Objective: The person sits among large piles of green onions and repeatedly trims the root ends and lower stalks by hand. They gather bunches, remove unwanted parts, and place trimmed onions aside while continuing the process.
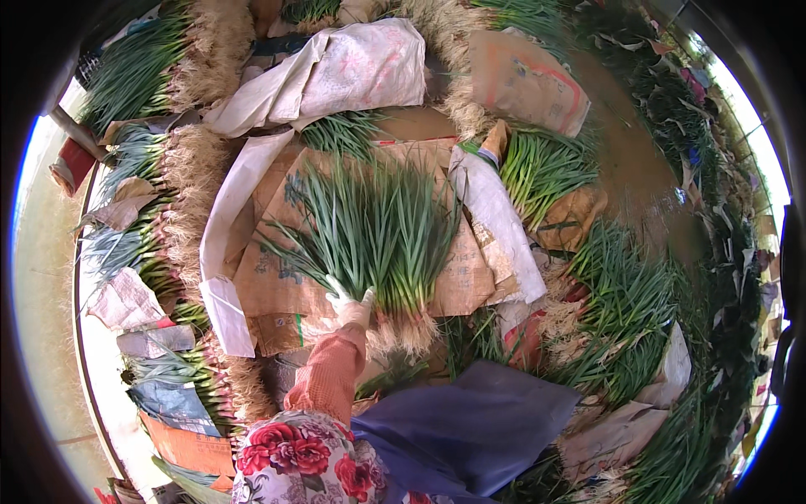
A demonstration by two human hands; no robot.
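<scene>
My left hand (351, 309), in a pale glove with an orange knitted cuff, reaches in from the lower left. It touches the lower left side of a pile of green onions (378, 227). Thumb and fingers are spread apart against the stems, and I see nothing gripped between them. The onions lie with green leaves pointing away and pale roots toward me. Under them is a brown woven sack (281, 286) spread flat. My right hand is out of sight.
A white sack (361, 71) lies beyond the pile, and a folded white strip (504, 223) runs along its right. Rows of rooted onions (197, 168) line the left. More onions (621, 302) stand at right beside muddy ground (630, 160). Dark blue sheeting (470, 428) is near me.
</scene>
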